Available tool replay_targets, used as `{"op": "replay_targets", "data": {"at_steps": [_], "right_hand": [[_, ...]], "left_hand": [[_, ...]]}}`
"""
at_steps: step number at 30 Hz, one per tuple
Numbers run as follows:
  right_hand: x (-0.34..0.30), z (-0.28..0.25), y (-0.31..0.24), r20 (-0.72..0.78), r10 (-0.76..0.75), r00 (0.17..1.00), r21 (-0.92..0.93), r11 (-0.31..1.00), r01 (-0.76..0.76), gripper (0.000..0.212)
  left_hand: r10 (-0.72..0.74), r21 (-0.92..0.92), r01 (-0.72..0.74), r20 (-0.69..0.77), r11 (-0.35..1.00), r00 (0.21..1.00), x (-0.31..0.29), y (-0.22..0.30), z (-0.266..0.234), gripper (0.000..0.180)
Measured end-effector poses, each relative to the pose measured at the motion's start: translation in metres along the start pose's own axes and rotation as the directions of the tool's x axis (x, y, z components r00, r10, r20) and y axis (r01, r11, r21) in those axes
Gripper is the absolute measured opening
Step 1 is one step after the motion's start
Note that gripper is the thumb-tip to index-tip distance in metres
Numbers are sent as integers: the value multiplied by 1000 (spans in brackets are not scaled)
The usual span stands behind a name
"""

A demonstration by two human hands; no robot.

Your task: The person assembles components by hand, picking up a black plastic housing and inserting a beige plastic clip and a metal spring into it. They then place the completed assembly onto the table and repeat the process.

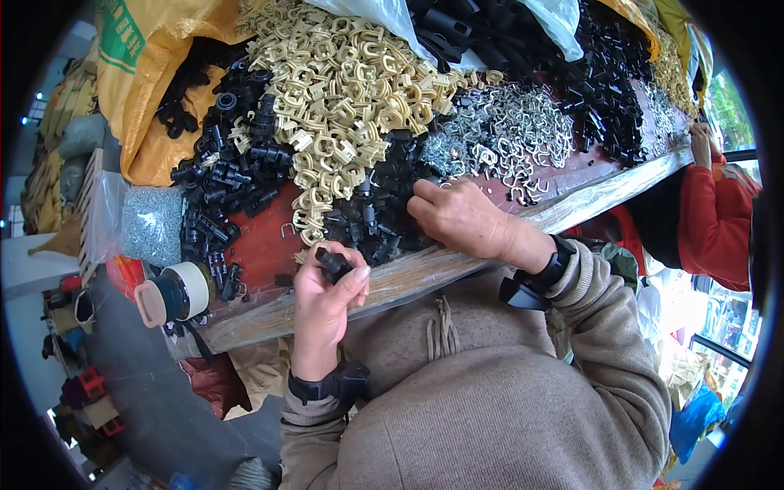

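Left hand (323, 304): one, thumb and fingers closed around a black plastic fitting (332, 263), held close by the wooden edge (412, 284). Right hand (464, 219): one, fingers curled down at loose black parts (367, 214); whether anything is pinched there cannot be told. Cream clips (347, 90): heaped beyond both hands. Metal hooks (527, 135): beyond the right hand. Risks, as judged: a slackened left grip could drop the fitting over the edge; a careless right-hand sweep could mix adjoining heaps.
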State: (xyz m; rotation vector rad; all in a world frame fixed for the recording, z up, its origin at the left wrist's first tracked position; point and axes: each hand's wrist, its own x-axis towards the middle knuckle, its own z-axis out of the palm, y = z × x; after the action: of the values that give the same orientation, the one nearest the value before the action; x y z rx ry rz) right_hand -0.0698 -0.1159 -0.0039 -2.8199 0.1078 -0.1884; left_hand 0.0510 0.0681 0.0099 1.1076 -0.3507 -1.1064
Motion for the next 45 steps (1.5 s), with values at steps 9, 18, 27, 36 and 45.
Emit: {"op": "replay_targets", "data": {"at_steps": [9, 18, 27, 36, 45], "right_hand": [[-8, -1, -3, -128, 37, 991, 590, 806, 47, 13], [-21, -2, -16, 318, 101, 943, 919, -276, -281, 14], [-28, 0, -20, 368, 105, 924, 773, -586, -241, 15], [-32, 0, -19, 89, 228, 970, 995, -65, -76, 14], [-37, -12, -23, -147, 283, 948, 871, 492, -12, 13]], "left_hand": [[279, 526, -271, 66, 806, 958, 13, -10, 32, 15], [416, 567, -424, 152, 706, 896, 23, -19, 44, 12], [449, 518, -434, 104, 737, 887, 25, -30, 49, 14], [235, 345, -217, -9, 913, 972, 21, -36, 53, 16], [127, 37, -126, -29, 991, 992, 22, -38, 62, 16]]}}
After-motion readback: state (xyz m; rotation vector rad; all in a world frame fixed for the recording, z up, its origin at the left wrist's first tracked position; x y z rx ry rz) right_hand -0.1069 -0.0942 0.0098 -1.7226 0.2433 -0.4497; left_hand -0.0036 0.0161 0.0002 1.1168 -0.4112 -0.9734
